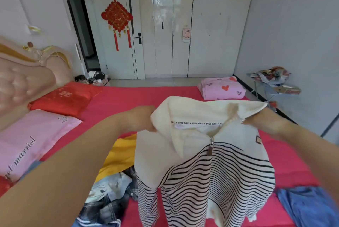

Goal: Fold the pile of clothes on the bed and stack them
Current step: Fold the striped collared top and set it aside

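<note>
Holding the striped sweater point(201, 153) up above the bed point(146, 98), near edge: left hand point(142, 119) and right hand point(260, 122) each have fingers pinching a collar corner. Fold not started. Jumbled pile point(113, 182) lies by the near edge, unfolded; no stack visible. Early stage, I'd say.

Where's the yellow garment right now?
Head view, left of centre: the yellow garment lies on the red bed, just left of the striped sweater, beyond the plaid clothes.

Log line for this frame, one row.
left hand grips striped sweater collar | right hand grips collar | sweater held above bed | pile unfolded
</note>
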A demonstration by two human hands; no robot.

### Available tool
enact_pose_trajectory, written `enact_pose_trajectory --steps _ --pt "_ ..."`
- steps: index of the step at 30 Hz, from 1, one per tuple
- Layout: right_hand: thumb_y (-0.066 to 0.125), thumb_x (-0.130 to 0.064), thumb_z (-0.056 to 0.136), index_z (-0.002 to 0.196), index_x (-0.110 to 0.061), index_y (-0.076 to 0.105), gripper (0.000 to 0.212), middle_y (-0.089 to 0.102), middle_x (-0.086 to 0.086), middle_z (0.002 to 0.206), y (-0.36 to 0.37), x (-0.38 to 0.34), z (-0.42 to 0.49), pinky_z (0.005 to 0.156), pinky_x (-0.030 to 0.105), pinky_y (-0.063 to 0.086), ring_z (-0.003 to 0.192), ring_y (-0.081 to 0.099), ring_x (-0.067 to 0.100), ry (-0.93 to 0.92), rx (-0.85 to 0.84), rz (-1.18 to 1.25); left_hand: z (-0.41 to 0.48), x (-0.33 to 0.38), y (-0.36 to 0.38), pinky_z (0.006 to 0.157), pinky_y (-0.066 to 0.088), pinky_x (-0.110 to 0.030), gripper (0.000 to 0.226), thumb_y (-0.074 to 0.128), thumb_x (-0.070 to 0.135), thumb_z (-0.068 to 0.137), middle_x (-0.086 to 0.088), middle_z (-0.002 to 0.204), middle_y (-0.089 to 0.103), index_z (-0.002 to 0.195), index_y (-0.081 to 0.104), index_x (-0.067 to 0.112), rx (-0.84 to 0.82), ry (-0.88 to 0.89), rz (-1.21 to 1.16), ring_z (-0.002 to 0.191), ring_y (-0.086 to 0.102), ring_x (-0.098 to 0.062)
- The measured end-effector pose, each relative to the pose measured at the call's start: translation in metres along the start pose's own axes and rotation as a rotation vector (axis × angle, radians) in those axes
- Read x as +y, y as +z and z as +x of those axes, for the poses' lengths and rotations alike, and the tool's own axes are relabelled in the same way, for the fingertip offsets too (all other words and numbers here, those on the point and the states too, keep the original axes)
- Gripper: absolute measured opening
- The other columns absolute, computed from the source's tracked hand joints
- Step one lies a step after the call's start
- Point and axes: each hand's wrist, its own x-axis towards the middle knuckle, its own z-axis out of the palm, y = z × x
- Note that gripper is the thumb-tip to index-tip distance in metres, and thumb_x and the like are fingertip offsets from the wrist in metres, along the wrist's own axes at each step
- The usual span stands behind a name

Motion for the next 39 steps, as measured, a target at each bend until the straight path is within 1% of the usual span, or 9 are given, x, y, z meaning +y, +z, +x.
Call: enact_pose_trajectory --steps 2,6,9,14,22,27,30,36,39 --pt "0.057 0.000 0.088 0.122 -0.021 0.056 0.040 0.063 -0.010 0.116 0.002 0.000 -0.007 0.087 0.019 0.047 0.109 0.057 0.002 -0.011 -0.034 -0.054 0.002 -0.002 0.005 0.064 0.040 -0.027 0.026 0.063 0.011 0.079 -0.006 0.094 0.057 0.103 0.059 0.001 0.173 -0.011 -0.079 0.089 0.050 -0.022" --pt "0.050 -0.009 0.094 0.124 -0.016 0.055 0.031 0.060 0.000 0.124 0.012 0.000 -0.021 0.107 0.042 0.038 0.118 0.053 0.016 0.044 -0.023 -0.109 0.001 -0.006 0.005 0.053 0.026 -0.025 0.008 0.058 0.001 0.080 0.000 0.069 0.044 0.075 0.053 0.004 0.351 0.031 -0.197 0.073 0.041 -0.019" --pt "0.049 -0.005 0.093 0.108 -0.011 0.061 0.021 0.066 0.007 0.110 0.022 -0.010 -0.033 0.094 0.040 0.048 0.105 0.062 0.022 0.040 0.044 -0.037 -0.003 -0.003 0.002 0.055 0.026 -0.027 0.016 0.054 -0.001 0.082 -0.002 0.069 0.044 0.069 0.048 0.007 0.384 0.037 -0.444 0.067 0.037 -0.016" --pt "0.052 -0.001 0.090 0.095 -0.020 0.064 0.023 0.072 -0.004 0.090 0.030 -0.027 -0.051 0.067 0.020 0.052 0.082 0.068 0.007 -0.008 0.067 -0.001 -0.008 0.003 -0.005 0.071 0.037 -0.029 0.016 0.051 0.003 0.087 -0.007 0.090 0.057 0.097 0.062 -0.002 0.391 0.060 -0.633 0.082 0.048 -0.017" --pt "0.056 0.000 0.085 0.103 -0.010 0.065 0.023 0.071 0.009 0.105 0.038 -0.046 -0.066 0.088 0.035 0.053 0.100 0.066 0.024 0.069 -0.061 0.116 -0.010 0.008 -0.016 0.041 0.023 -0.021 0.040 0.046 0.008 0.091 0.003 0.055 0.032 0.055 0.030 0.016 0.541 0.118 -0.287 0.052 0.028 -0.014" --pt "0.053 -0.007 0.089 0.107 -0.012 0.063 0.022 0.069 0.006 0.110 0.046 -0.051 -0.072 0.094 0.034 0.048 0.105 0.064 0.020 0.045 -0.103 0.131 -0.011 0.004 -0.016 0.065 0.028 -0.029 0.018 0.047 0.016 0.095 -0.011 0.087 0.052 0.093 0.059 0.002 0.620 0.120 -0.374 0.080 0.044 -0.018" --pt "0.058 -0.012 0.089 0.100 -0.017 0.065 0.014 0.070 0.000 0.105 0.053 -0.054 -0.072 0.099 0.033 0.045 0.105 0.063 0.014 -0.041 -0.069 0.049 -0.011 0.002 -0.014 0.068 0.032 -0.028 0.018 0.047 0.014 0.094 -0.014 0.090 0.057 0.095 0.061 0.002 0.628 0.120 -0.428 0.081 0.046 -0.018" --pt "0.080 -0.041 0.054 0.097 -0.021 0.057 0.052 0.061 0.001 0.097 0.049 -0.076 -0.068 0.084 0.028 0.042 0.095 0.057 0.013 -0.121 -0.103 -0.037 -0.011 0.003 -0.004 0.058 0.021 -0.030 0.018 0.037 0.006 0.094 -0.008 0.082 0.052 0.081 0.050 0.006 0.612 0.072 -0.361 0.080 0.043 -0.020" --pt "0.078 -0.062 0.052 0.078 -0.027 0.058 0.047 0.051 -0.004 0.084 0.035 -0.088 -0.070 0.075 0.028 0.036 0.083 0.047 0.013 -0.127 -0.155 -0.008 -0.014 0.000 -0.002 0.056 0.021 -0.033 0.028 0.036 0.011 0.098 0.000 0.070 0.045 0.071 0.042 0.015 0.519 0.105 -0.340 0.079 0.042 -0.019"
